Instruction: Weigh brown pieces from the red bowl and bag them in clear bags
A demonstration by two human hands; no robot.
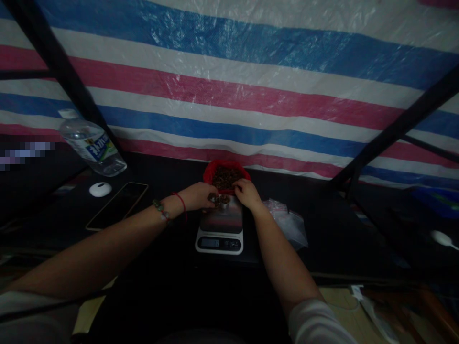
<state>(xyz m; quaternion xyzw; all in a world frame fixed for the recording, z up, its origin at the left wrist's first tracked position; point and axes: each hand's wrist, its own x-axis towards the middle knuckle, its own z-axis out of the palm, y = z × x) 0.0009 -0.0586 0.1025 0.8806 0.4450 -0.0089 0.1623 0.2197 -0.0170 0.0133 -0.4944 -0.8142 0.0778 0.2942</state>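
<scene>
Head cam had a striped sheet [251, 91] dropping right to the back edge of the black tabletop [333, 239], so it walled off the far side. Left forearm [107, 248] and right forearm [279, 258] angled inward from the lower corners. A phone [118, 205] lay off left, with the left wrist crossing the gap to the white scale [221, 224] near the front edge. Plastic bags [289, 222] sat just beside the right forearm, so pretty tight there. Right behind the scale: a red bag [212, 168] of brown bits [224, 177]. Right hand [248, 193] had bent fingers at its front rim, couldn't tell if pinching anything. Left hand's [202, 196] fingertips were closed on some brownish stuff [213, 196], beside a small metal cup [224, 203] on the scale.
</scene>
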